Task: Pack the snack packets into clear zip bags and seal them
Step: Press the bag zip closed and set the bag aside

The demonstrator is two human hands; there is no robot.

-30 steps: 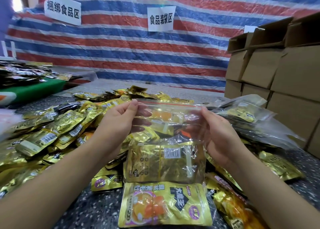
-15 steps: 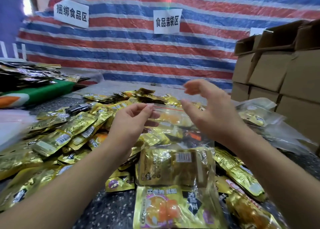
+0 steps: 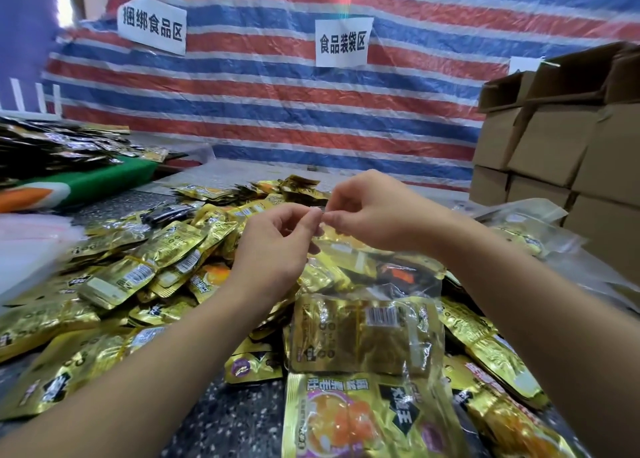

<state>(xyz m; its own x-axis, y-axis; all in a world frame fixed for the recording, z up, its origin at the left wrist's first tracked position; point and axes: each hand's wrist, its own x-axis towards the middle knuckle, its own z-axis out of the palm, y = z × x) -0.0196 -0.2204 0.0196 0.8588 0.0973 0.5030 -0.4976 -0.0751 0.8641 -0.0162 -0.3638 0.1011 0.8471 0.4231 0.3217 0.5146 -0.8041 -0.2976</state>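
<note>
Pinched at its top edge, just above mid-frame: clear zip bag (image 3: pixel 367 305), caught between thumb and forefinger of left hand (image 3: pixel 277 249) and of right hand (image 3: pixel 374 211), fingertips of both nearly touching at one spot on the zip strip, remaining fingers loosely curled. Hanging down from that pinch toward the lower centre of the frame, long axis running top to bottom, mouth uppermost, slightly slanted to the right lower down. Inside the lower half, gold snack packets (image 3: pixel 360 333) lying flat, barcode side facing the camera, barcode toward the upper right of the pack. Below the bag, at the bottom centre, another gold packet (image 3: pixel 356 419) printed with orange fruit and Chinese characters seen upside down, not legible with certainty. Spread across the left and centre of the speckled table (image 3: pixel 221 419), a heap of loose packets (image 3: pixel 138 274). Upper centre, on the striped tarp (image 3: pixel 277 111), a white sign (image 3: pixel 343 42) reading 食品装袋区; upper left, a second sign (image 3: pixel 151 25) reading 捆绑食品区. Right edge, stacked cardboard boxes (image 3: pixel 561 146).
</note>
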